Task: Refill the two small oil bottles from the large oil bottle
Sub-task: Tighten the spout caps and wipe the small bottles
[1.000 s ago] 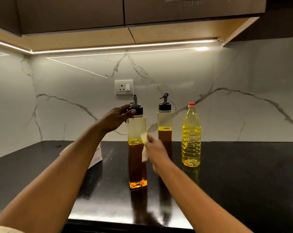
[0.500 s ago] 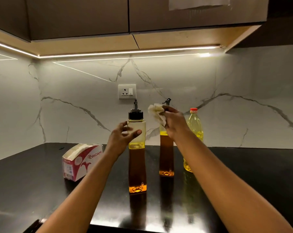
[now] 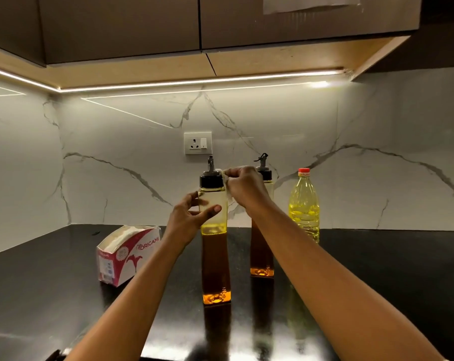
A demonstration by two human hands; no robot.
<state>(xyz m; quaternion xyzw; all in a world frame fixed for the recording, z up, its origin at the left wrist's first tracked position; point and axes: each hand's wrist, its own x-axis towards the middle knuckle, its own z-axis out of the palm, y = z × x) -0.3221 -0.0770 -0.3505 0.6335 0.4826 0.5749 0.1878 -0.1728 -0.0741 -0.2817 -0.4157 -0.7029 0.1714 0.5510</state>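
- Our left hand (image 3: pixel 192 217) wraps thumb and fingers round the clear upper part of the near small bottle (image 3: pixel 215 259), which stands upright on the black desk (image 3: pixel 416 269).
- Our right hand (image 3: pixel 244 187) pinches a pale tissue (image 3: pixel 225 179) against that bottle's black cap.
- The second small bottle (image 3: pixel 262 256) stands just behind, to the right.
- The red-capped large oil bottle (image 3: pixel 304 212) stands farther right, near the wall.
- A tissue box (image 3: pixel 127 254) lies on the left.

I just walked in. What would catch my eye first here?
In the middle, the left hand grips the clear upper part of the near small oil bottle while the right hand pinches a tissue at its black cap. Behind stands the second small oil bottle, with the large oil bottle to its right. An Origami tissue box lies left on the black counter.
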